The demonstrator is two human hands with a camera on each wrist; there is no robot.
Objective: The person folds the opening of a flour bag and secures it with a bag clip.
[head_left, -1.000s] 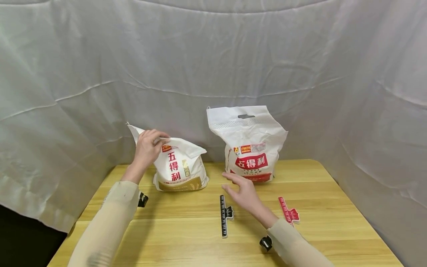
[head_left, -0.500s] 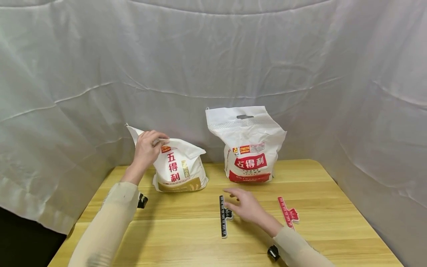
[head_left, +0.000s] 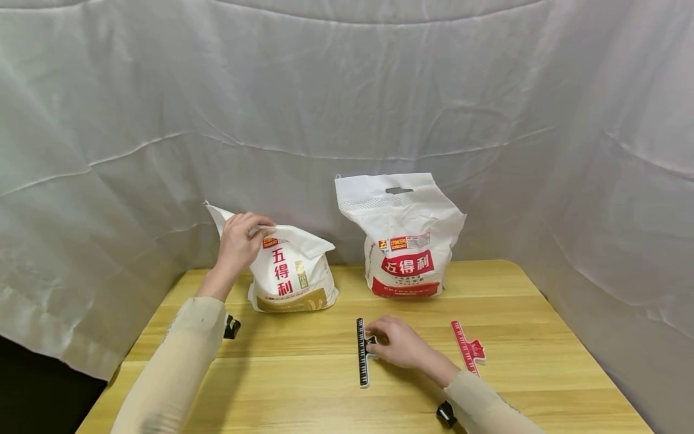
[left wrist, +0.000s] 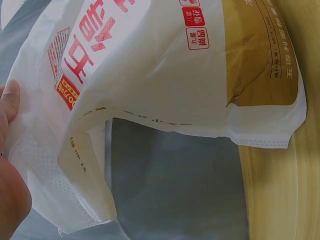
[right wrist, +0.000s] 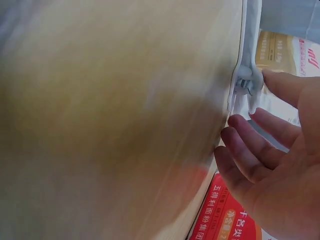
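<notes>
My left hand (head_left: 241,241) grips the folded-over top of a white flour bag (head_left: 311,271) with red lettering and a gold band. In the left wrist view the bag's (left wrist: 165,85) top edge hangs folded, and part of the hand (left wrist: 10,165) shows at the left. My right hand (head_left: 398,342) is low over the table at a black clip (head_left: 362,361) with a piano-key pattern. Its thumb and fingertips are spread around the handle end. The right wrist view shows the clip (right wrist: 244,82) edge-on, with its spring visible and a gap between thumb and fingers.
A second white flour bag (head_left: 409,265) with red print stands upright at the back. A red piano-key clip (head_left: 468,349) lies to the right on the wooden table (head_left: 303,392). Grey cloth (head_left: 347,108) hangs behind and at the sides.
My right hand has come down and toward me from near the right bag to the black clip. The left hand holds its place on the left bag.
</notes>
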